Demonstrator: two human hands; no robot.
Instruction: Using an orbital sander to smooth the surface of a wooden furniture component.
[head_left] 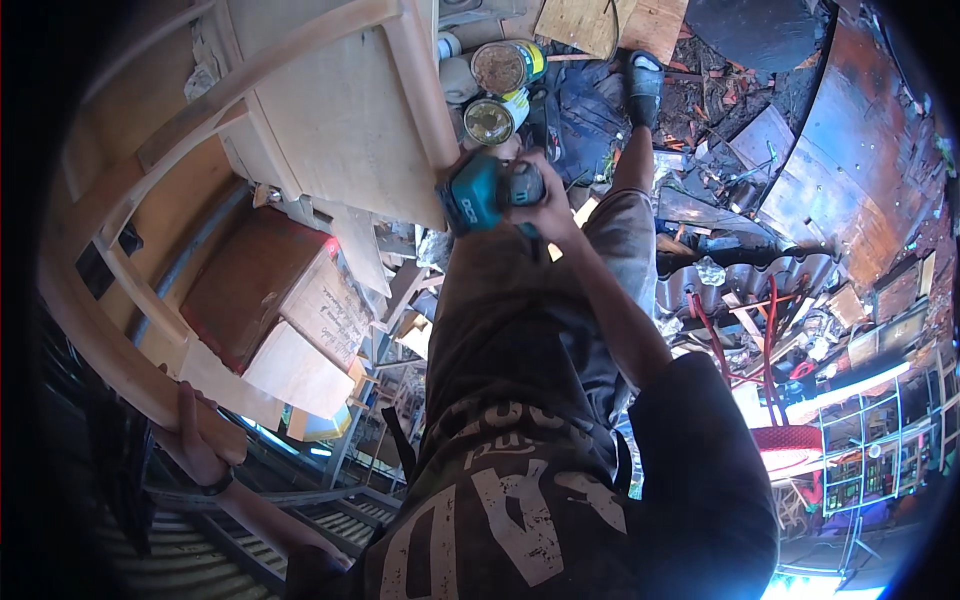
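My right hand grips a teal and black power tool, its nose pressed against the edge of a pale wooden furniture frame that fills the upper left. My left hand clasps a curved wooden rail of the same frame at the lower left, with a dark band on that wrist. My dark printed shirt and grey trousers run down the middle, and my shoe stands on the littered ground.
Two open paint cans stand beside the frame at the top. Plywood offcuts, corrugated metal sheet, red hoses and scrap lie to the right. A rusty curved metal panel sits far right.
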